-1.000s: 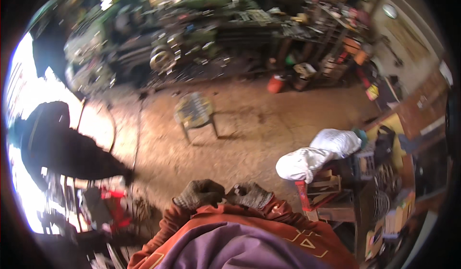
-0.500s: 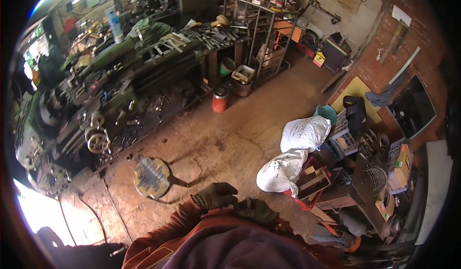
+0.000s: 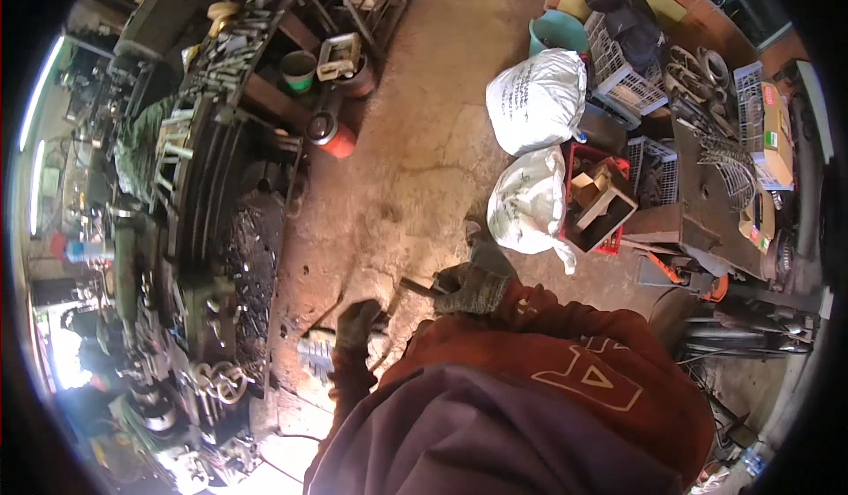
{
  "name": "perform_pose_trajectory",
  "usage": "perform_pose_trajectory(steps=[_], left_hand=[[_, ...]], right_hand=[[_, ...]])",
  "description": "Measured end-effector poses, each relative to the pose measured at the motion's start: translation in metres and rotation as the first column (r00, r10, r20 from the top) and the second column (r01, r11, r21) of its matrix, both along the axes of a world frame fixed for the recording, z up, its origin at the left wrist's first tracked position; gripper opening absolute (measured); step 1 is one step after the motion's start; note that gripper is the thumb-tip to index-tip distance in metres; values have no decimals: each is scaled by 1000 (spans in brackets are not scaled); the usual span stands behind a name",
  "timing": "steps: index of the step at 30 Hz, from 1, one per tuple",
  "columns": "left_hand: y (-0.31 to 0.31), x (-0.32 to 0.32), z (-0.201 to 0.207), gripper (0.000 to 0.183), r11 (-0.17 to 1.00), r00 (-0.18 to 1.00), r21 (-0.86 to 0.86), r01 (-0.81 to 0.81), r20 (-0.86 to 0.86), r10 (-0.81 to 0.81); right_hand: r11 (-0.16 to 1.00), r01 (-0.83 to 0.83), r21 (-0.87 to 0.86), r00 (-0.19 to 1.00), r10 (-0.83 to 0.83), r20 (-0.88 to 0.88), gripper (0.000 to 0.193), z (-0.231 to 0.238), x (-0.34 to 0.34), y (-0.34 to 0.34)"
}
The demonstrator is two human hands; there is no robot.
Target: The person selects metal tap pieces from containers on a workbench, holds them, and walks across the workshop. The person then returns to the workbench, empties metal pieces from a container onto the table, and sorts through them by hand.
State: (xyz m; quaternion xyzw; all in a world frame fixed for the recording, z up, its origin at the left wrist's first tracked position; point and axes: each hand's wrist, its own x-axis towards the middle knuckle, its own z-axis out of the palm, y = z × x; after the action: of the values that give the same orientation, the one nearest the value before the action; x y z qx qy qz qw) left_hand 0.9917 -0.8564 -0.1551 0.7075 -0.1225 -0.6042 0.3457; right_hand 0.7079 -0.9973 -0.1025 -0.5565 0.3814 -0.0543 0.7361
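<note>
Both my hands wear dark, soiled work gloves and are held in front of my body. My right hand (image 3: 474, 288) is closed around a short dark bar (image 3: 417, 288), whose end sticks out to the left; what kind of bar it is cannot be made out. My left hand (image 3: 358, 322) is lower and to the left, apart from the bar, its back toward me and its fingers mostly hidden. Beneath and beside the left hand shows part of a round, worn stool top (image 3: 315, 355), partly covered by my glove and sleeve.
Along the left runs a lathe with a handwheel (image 3: 221, 383) and a tray of dark metal scraps (image 3: 250, 270). A red jug (image 3: 333, 136) stands on the floor beyond. At right are white sacks (image 3: 537, 99), a red crate (image 3: 625, 161) and a table (image 3: 707, 196).
My view has turned, so the lathe now runs up the left side. My hands have drawn apart, and a dark bar now shows in the right one. My left hand overlaps the stool.
</note>
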Motion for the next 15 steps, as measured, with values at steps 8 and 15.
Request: perform_pose_trajectory(steps=[8,15], left_hand=[[83,12,-96,36,975,995,217,-47,93,28],[56,-40,-63,30,951,936,290,-105,351,-4]], right_hand=[[997,-4,-80,991,-7,-130,27,1,-42,-94],[959,-220,179,955,249,-163,23,-50,-48,-158]])
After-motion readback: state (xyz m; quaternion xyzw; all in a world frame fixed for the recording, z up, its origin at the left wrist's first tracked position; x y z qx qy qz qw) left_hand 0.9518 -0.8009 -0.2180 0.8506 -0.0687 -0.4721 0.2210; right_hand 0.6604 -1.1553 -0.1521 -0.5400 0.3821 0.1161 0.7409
